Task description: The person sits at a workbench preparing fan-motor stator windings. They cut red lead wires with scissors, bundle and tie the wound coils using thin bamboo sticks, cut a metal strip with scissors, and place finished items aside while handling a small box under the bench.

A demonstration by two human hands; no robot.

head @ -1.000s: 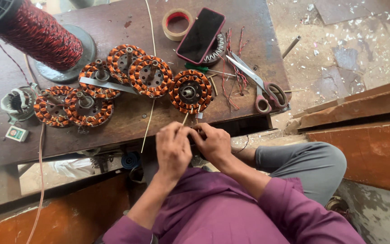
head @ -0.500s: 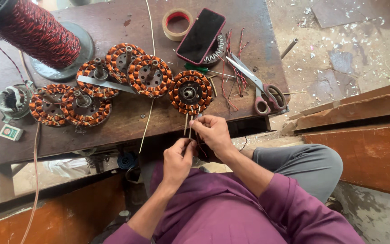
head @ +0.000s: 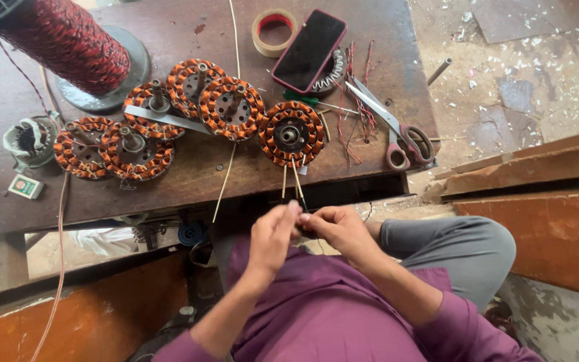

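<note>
A round copper-wound stator [head: 291,133] lies near the front edge of a worn wooden table [head: 189,181]. Two pale sleeved wire leads [head: 292,181] run from it down to my hands. My left hand [head: 273,234] and my right hand [head: 338,228] meet just below the table edge, fingertips pinched together on the ends of those leads. Both forearms wear purple sleeves.
Several more wound stators [head: 169,114] lie to the left, with a big spool of red wire [head: 68,40] behind. Scissors [head: 397,131], a dark phone [head: 308,50], a tape roll [head: 274,30] and loose red wires [head: 360,87] sit at the right. Wooden boards [head: 537,201] lie right.
My left hand dropped lower half a second ago and has come back up to meet my right hand at the lead ends. The stator has not moved.
</note>
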